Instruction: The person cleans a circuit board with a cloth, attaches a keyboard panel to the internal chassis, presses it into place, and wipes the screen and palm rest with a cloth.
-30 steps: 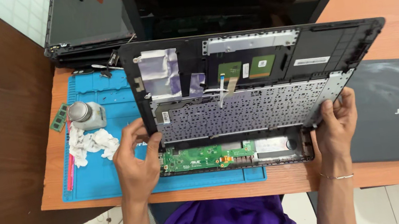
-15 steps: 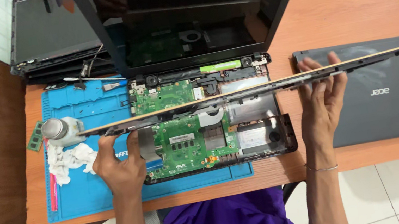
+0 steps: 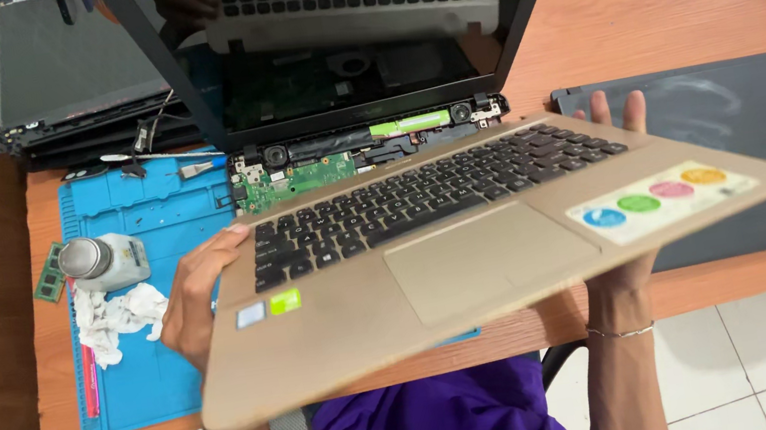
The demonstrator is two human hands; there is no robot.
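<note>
Head view: a gold laptop palmrest with black keyboard fills the centre of the frame, tilted, lifted above the opened laptop base; the left hand grips its left edge; the right hand supports it from beneath, fingertips showing past the far edge; at left, a blue repair mat carries a small bottle and crumpled tissue; at right lies a closed dark laptop.
</note>
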